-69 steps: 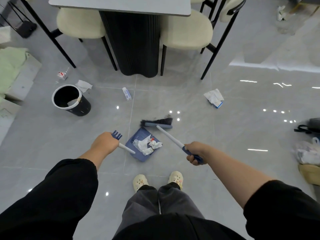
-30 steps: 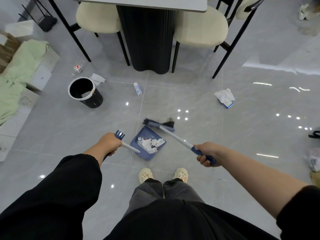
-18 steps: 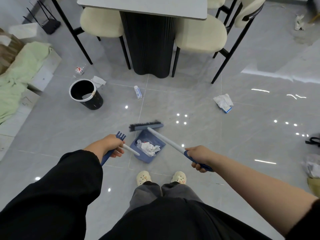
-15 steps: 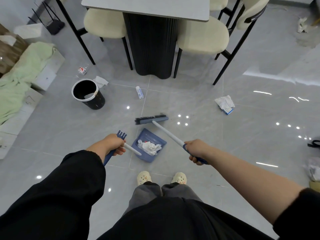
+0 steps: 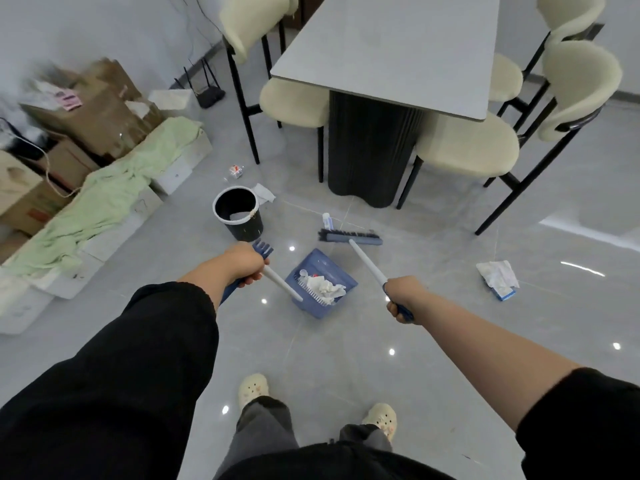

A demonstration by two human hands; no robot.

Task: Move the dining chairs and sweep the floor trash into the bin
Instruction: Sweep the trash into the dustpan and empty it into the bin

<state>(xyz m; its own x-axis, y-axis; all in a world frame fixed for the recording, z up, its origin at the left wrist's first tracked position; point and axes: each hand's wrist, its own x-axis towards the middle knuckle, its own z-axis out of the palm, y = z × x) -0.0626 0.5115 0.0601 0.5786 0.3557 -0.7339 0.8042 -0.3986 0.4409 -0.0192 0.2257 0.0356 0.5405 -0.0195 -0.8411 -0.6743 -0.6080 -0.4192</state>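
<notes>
Right below you, your cream clogs (image 5: 252, 389) stand on the glossy grey floor (image 5: 329, 358). Your left hand (image 5: 244, 263) is wrapped tight round the blue grip of the dustpan handle (image 5: 280, 282), with a toothed blue end poking out above your knuckles. Your right hand (image 5: 403, 297) is curled firmly round the blue end of the broom handle (image 5: 367, 263).

Between your hands sits the dustpan (image 5: 320, 261): a blue tray with a row of white teeth along its near edge, tipped slightly; I can't tell if it's touching the tiles. Inside lies crumpled white tissue (image 5: 325, 287) and a few small bits.

Just past the pan, the broom head (image 5: 349, 236) lies crosswise on the floor, a blue bar with dark bristles facing away from you. Touching those bristles, or near enough, is a small white tube (image 5: 327, 220).

To your left of the broom stands the bin (image 5: 247, 230), black with a white rim, upright and open, close to your left hand. Behind it lies a white tissue (image 5: 263, 194), and further back a small wrapper (image 5: 235, 170). Off to your right lies another tissue over a blue packet (image 5: 498, 277), well apart from the pan.

Beyond that, cream-cushioned chairs with thin black legs, one on the left (image 5: 294, 103) and one on the right (image 5: 467, 147), are tucked under the grey counter (image 5: 398, 46) on its dark fluted base.
</notes>
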